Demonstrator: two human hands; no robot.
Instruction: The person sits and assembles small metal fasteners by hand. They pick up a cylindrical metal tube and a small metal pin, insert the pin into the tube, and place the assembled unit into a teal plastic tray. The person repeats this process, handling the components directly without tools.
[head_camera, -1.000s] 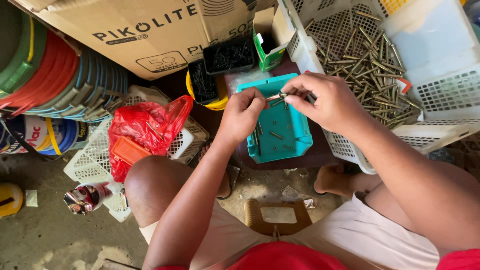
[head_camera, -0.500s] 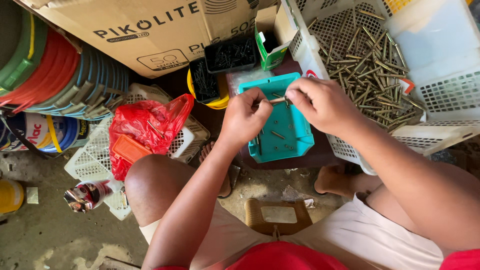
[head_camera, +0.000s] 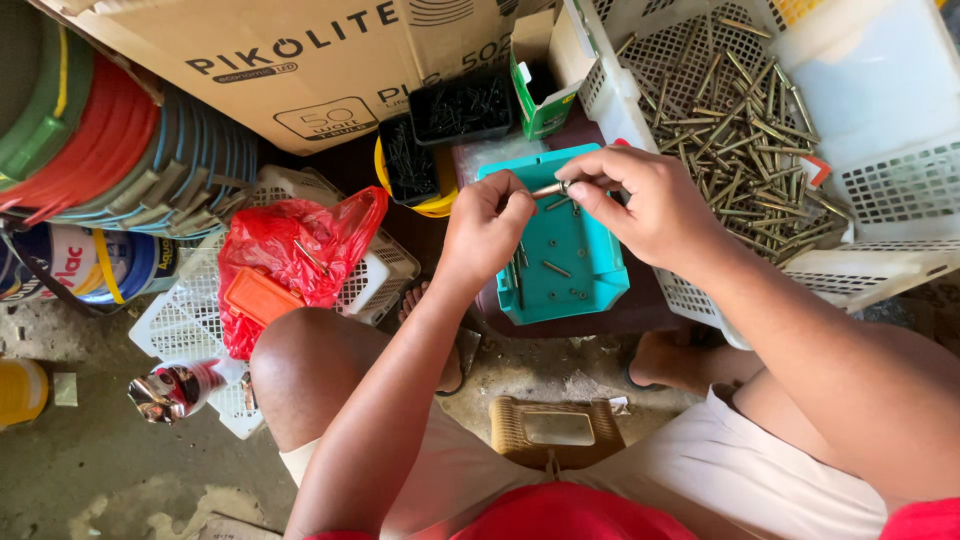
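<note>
1. Both hands shifted a bit left vs. a sec earlier, still over the teal tray (head_camera: 590, 285). The bolt (head_camera: 548, 188) stayed pinched between them, so the fiddling w/ it wasn't finished.
2. My left hand (head_camera: 487, 225) was curled narrow on the bolt's near end; my right hand (head_camera: 645, 205) gripped the other end w/ thumb & fingertips.
3. Loose bolts lay in the tray; many more in the white basket (head_camera: 620, 90) to the right.
4. Packages: big tan cardboard box (head_camera: 300, 70) w/ dark print up top, small green-and-white carton (head_camera: 540, 110) beside it, red plastic bag (head_camera: 290, 255) at left.
</note>
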